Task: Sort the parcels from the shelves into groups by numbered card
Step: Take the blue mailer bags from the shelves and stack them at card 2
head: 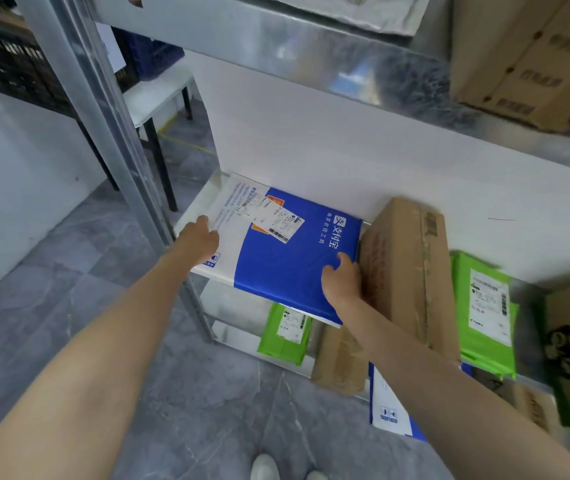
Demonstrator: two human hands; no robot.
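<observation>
As I reached into the rack, the blue and white parcel [287, 258] lay flat at the left end of the middle shelf [197, 206], its front edge hanging out over the shelf lip. My right hand [340, 280] pinched its near right corner, thumb on the blue face and fingers tucked out of sight in the narrow gap beside the cardboard box [405, 265], which stood touching the parcel's right edge. My left hand [197, 239] was at the white left edge, but I could not tell whether its fingers had closed on it or only lay against it.

I judged it a thin, padded mailer: light, fairly stiff across its flat face, with a glossy skin likely to slip under a loose pinch. Opposite edges seemed the right places to hold, so that it would slide out level without dragging the box along. Its shipping label [269, 216] faced up, near the back left.

The shelf was smooth and pale, carried on a steel upright [103, 116] before a white wall [311, 150]. A green mailer [484, 313] lay beyond the box, more parcels sat on the shelf below, and grey tiled floor [69, 271] lay underfoot. No numbered card was in sight.
</observation>
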